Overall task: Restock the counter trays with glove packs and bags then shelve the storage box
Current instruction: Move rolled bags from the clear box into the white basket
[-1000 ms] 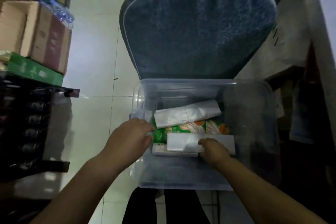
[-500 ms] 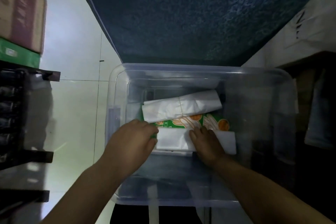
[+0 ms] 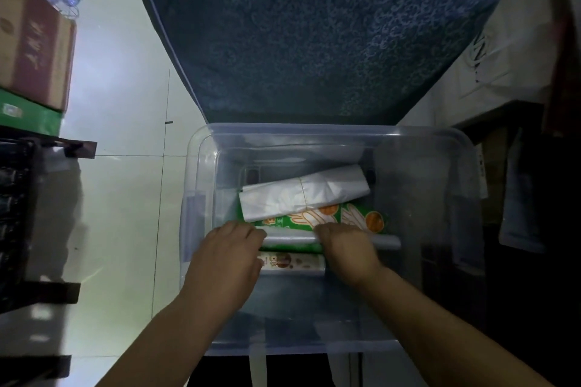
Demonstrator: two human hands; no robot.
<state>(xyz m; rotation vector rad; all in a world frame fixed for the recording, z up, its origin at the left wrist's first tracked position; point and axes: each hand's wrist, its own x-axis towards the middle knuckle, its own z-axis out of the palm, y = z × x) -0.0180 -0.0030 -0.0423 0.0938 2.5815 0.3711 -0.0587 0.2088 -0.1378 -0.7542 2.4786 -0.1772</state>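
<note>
A clear plastic storage box (image 3: 434,185) stands below me. Inside lie a white bundle of bags (image 3: 301,195), a green glove pack (image 3: 330,218) printed with orange hands, a pale flat pack (image 3: 289,240) tipped up on its edge, and a small printed pack (image 3: 292,262) under it. My left hand (image 3: 224,264) grips the left end of the pale pack. My right hand (image 3: 347,253) grips the same pack near its middle, fingers curled over its top edge.
A dark blue cushion (image 3: 314,34) stands just behind the box. A dark shelf rack (image 3: 28,204) with cardboard boxes (image 3: 34,50) and a green box (image 3: 28,116) is at the left. Pale tiled floor (image 3: 125,104) lies between. Dark furniture is at the right.
Both hands have tipped the pale flat pack up from lying flat, uncovering the small printed pack beneath. The view has moved closer to the box.
</note>
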